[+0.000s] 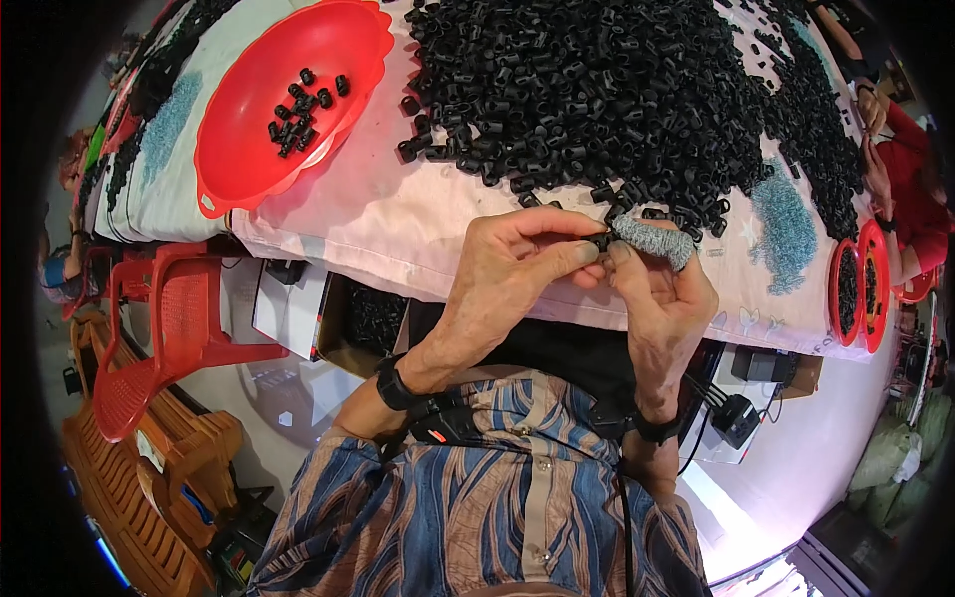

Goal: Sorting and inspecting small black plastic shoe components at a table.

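Over the table's front edge my two hands meet at the fingertips. My left hand [489, 284] is closed, its thumb and index finger pinching a small black plastic part [601, 241]. My right hand [665, 308] is closed against the same part, thumb and index finger brought together. A grey knitted cover [652, 239] wraps the right index finger. Just beyond the fingertips spreads a big heap of small black plastic parts [587, 90]. To the left, a red bowl [234, 129] with a scalloped rim holds several black pieces [295, 114].
A patch of small blue-grey pieces [783, 227] lies right of the heap on the pink tablecloth [338, 229]. Red dishes [873, 284] sit at the right edge, near another person in red [910, 189]. A red plastic chair [184, 308] and wooden bench [149, 478] stand left.
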The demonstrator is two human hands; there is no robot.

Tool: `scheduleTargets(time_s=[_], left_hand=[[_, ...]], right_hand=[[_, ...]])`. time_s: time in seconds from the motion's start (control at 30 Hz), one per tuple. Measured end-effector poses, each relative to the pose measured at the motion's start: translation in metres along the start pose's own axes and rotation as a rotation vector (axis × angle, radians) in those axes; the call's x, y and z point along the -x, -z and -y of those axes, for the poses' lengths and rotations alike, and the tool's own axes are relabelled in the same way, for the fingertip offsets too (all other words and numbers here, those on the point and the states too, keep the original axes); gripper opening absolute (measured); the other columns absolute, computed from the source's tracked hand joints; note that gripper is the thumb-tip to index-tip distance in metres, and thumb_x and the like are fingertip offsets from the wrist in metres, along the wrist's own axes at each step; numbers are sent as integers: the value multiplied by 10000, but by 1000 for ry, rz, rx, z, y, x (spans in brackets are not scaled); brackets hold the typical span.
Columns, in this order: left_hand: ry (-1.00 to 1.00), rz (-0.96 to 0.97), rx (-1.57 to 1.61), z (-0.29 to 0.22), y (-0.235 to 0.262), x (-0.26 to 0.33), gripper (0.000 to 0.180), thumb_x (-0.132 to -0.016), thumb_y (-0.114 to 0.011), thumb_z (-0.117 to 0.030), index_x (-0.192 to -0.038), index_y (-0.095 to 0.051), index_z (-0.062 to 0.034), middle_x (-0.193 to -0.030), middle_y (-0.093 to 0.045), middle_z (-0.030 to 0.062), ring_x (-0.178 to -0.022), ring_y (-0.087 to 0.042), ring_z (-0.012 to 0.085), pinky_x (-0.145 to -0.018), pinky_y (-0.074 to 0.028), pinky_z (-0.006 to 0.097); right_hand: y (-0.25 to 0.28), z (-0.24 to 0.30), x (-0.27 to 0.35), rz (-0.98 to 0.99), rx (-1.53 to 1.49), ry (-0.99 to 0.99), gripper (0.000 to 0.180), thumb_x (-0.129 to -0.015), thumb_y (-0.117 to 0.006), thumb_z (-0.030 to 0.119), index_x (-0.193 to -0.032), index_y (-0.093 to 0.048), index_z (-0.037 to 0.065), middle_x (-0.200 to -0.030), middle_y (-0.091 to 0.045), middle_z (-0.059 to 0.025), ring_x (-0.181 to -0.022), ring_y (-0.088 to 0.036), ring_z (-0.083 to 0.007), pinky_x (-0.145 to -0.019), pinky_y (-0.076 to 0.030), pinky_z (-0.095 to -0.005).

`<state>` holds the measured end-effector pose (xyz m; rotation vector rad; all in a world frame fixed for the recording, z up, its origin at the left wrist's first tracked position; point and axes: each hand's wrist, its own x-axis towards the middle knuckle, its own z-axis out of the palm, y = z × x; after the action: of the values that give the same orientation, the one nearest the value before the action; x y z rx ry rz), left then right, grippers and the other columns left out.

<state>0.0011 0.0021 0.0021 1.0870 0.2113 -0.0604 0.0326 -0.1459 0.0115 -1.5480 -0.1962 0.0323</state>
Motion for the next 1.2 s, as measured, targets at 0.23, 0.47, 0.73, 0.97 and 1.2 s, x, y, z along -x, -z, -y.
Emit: scheduleTargets(time_s=[0.23, 0.47, 0.73, 0.97, 1.2], left_hand=[[-29, 30, 6, 4, 2, -1, 200, -920, -605, -2, -1106, -641, 62, -966, -698, 136, -825, -680, 153, -786, -560, 255], [-47, -11, 81, 3, -5, -2, 177, -915, -609, 0, -1077, -644, 62, -965, -697, 141, -821, -685, 162, -765, -571, 261], [-66, -34, 128, 4, -13, -4, 163, -937, -600, -31, -1075, -618, 55, -949, -693, 137, -851, -690, 164, -770, -579, 261], [8, -42, 113, 1, -18, 0, 141, -935, -589, -30, -1052, -611, 47, -968, -687, 123, -863, -676, 158, -798, -563, 282], [45, 35, 97, 7, -16, 0, 113, -956, -565, -39, -1036, -588, 37, -957, -681, 118, -853, -671, 144, -765, -566, 263]], right_hand=[[7, -8, -2, 72, -48, 1, 145, -862, -634, -68, -1007, -634, -66, -931, -633, -63, -843, -625, -108, -726, -507, -230], [4, -9, -3, 0, 151, 176, 125, -843, -649, -63, -968, -645, -71, -856, -656, -78, -794, -654, -114, -703, -517, -235], [3, -20, -7, 92, 427, 453, 387, -724, -767, 11, -1065, -586, -17, -939, -622, -117, -736, -652, -216, -637, -522, -308], [-1, -24, -7, -27, 635, 722, 368, -679, -777, -10, -986, -577, -49, -891, -608, -112, -639, -610, -180, -543, -511, -285], [5, -24, -2, -41, 646, 745, 279, -695, -782, -5, -896, -596, -59, -879, -626, -117, -618, -628, -184, -502, -516, -282]])
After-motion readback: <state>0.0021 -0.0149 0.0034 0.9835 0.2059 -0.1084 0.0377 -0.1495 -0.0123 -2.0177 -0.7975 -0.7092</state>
